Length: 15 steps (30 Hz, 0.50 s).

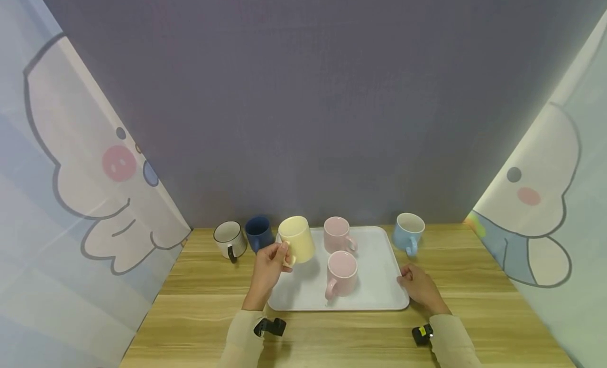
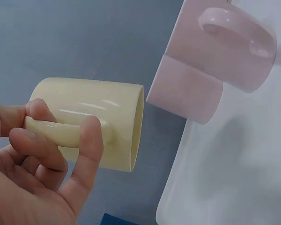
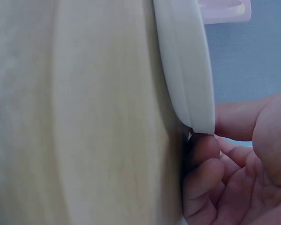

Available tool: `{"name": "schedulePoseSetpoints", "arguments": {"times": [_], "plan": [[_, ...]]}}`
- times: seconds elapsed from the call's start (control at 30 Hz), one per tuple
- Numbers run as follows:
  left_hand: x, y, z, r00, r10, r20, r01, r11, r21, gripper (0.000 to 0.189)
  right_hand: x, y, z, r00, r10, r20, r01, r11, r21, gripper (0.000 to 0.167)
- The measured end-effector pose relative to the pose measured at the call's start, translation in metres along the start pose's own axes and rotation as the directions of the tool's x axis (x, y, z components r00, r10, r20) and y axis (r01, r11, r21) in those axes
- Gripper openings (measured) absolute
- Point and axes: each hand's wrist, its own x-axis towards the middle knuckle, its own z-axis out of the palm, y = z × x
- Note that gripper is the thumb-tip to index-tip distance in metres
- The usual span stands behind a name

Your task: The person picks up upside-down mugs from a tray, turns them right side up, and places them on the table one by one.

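My left hand (image 1: 268, 267) grips a pale yellow mug (image 1: 296, 240) by its handle, holding it above the left part of a white tray (image 1: 377, 262). In the left wrist view the fingers curl round the handle, and the mug's open end (image 2: 137, 129) points to the tray's side. Two pink mugs stand on the tray, one farther back (image 1: 335, 236) and one nearer (image 1: 342, 277). At the tray's right edge, my right hand (image 1: 421, 288) pinches the rim (image 3: 203, 93), with the thumb on top and curled fingers below.
Left of the tray, on the wooden table (image 1: 208, 304), stand a white mug (image 1: 231, 241) with a dark rim and handle and a dark blue mug (image 1: 258, 233). A light blue mug (image 1: 408, 232) is behind my right hand. A grey wall (image 1: 303, 120) closes off the back.
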Motion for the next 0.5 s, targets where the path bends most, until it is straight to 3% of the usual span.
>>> {"name": "schedulePoseSetpoints", "arguments": {"times": [0.3, 0.5], "plan": [[-0.003, -0.002, 0.008, 0.999, -0.012, 0.052, 0.02, 0.988, -0.151, 0.038, 0.001, 0.002, 0.001, 0.999, 0.038, 0.025, -0.039, 0.999, 0.018, 0.03], [-0.005, -0.006, 0.011, 0.993, -0.037, 0.114, 0.07, 0.951, -0.301, 0.035, 0.001, 0.002, 0.001, 0.999, 0.039, 0.025, -0.039, 0.999, 0.024, 0.03]]}}
